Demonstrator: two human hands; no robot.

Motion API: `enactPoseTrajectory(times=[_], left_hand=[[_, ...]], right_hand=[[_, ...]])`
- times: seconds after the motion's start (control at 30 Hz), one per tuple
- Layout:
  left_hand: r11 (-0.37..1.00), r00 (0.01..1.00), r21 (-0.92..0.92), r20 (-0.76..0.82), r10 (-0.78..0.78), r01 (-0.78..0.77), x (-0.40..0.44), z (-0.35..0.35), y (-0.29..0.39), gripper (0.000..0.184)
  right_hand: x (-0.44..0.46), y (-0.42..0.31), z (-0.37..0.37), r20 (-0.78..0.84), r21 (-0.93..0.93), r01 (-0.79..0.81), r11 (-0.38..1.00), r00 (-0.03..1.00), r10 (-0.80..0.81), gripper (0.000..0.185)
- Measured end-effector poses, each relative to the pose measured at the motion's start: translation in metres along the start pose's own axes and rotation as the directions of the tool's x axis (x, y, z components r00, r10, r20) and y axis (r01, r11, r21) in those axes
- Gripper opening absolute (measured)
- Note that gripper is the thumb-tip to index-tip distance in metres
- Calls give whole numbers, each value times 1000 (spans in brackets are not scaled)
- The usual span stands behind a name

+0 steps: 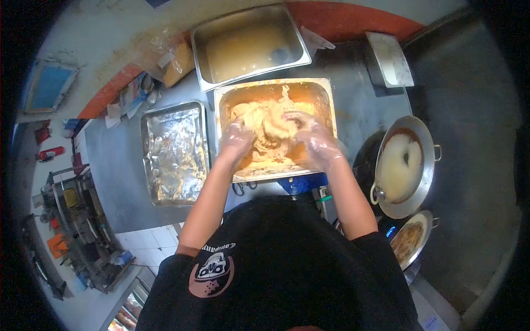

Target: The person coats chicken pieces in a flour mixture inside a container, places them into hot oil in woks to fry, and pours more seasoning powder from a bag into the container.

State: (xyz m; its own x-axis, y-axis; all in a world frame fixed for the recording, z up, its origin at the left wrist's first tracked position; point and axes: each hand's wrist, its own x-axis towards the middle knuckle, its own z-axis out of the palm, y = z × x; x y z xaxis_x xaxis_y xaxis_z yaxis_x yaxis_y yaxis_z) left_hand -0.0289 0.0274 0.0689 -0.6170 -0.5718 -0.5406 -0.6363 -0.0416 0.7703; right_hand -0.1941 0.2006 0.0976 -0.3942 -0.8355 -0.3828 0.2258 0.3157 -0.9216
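A deep metal tray (276, 175) holds a thick, pale orange battered mixture (270, 118). Both hands are inside it and wear clear plastic gloves. At the left side of the mixture is my left hand (238, 138), its fingers sunk in the batter and hidden. My right hand (317, 138) is at the right side, fingers curved round a battered clump (281, 128) near the middle. Batter coats the tray's inner walls.
A foil-lined tray (175, 154) lies to the left. Behind stands a metal pan of cloudy liquid (248, 52). Two woks (425, 176) (428, 220) are at the right, below a narrow metal container (391, 60). Plastic bags (165, 55) lie at the back left.
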Motion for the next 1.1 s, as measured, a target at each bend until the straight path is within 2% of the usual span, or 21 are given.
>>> enactPoseTrajectory(times=[0.03,0.07,0.1,0.13,0.2,0.23,0.33,0.37,0.43,0.47,0.53,0.6,0.67,0.7,0.77,0.8,0.83,0.9,0.97,1.03,1.1], left_hand=[[972,999,231,-33,-32,39,4,-3,1,51],[890,995,449,-76,-57,85,7,-5,2,55],[891,998,450,-1,-59,53,12,-6,4,69],[910,992,407,-122,-31,79,22,6,-3,70],[943,933,314,-359,13,107,52,31,-28,74],[910,970,350,-174,-170,222,67,23,-20,76],[943,932,257,-345,-114,211,87,41,-18,74],[932,907,292,-412,-80,215,83,45,-14,71],[987,965,5,-210,-154,158,81,38,-10,65],[979,982,-144,-98,-160,145,82,34,-6,62],[902,994,-432,-89,-60,16,77,38,-10,52],[724,994,-685,-105,13,-82,67,45,-26,43],[999,999,-37,-48,24,-25,41,22,-14,43],[953,998,299,43,37,-49,33,15,-8,43],[562,959,788,281,32,-250,20,6,0,45],[276,913,882,406,-35,-382,12,6,-1,46],[593,987,793,157,21,-139,-5,15,-2,48],[769,989,626,138,50,-126,38,40,-61,54],[870,995,484,73,66,-94,33,39,-50,57],[990,989,24,33,141,-142,72,66,-108,47],[921,998,-389,38,43,-25,70,67,-100,39]], right_hand=[[-3,-12,0,-26,224,-96,970,994,104,39],[5,-7,-3,-155,165,-116,979,978,142,37],[20,8,-6,-281,111,-142,984,945,168,36],[34,19,-9,-404,62,-175,983,896,185,35],[60,26,-1,-477,-315,-295,902,871,119,41],[72,29,5,-503,-484,-347,803,861,69,45],[98,52,22,-468,-464,-263,846,884,18,68],[104,61,26,-403,-262,-222,939,909,102,67],[107,65,31,-224,184,-170,968,952,209,67],[105,59,32,-258,131,-143,981,951,173,68],[85,50,37,-316,24,-110,994,942,112,70],[53,16,34,-184,119,-44,992,981,66,63],[22,-2,23,-112,82,-30,996,993,39,62],[8,-8,12,-105,-10,-34,999,994,32,65],[-3,-6,-3,-162,-103,-139,985,979,121,70],[-3,5,-7,-222,-94,-245,965,950,220,72],[-2,18,-8,-280,-78,-350,933,906,316,74],[8,52,-1,-287,-303,-326,895,927,241,81],[24,73,16,-295,-112,-387,915,893,341,85],[28,69,24,-149,149,-333,931,923,354,80],[24,44,36,-108,291,-293,911,936,336,75]])
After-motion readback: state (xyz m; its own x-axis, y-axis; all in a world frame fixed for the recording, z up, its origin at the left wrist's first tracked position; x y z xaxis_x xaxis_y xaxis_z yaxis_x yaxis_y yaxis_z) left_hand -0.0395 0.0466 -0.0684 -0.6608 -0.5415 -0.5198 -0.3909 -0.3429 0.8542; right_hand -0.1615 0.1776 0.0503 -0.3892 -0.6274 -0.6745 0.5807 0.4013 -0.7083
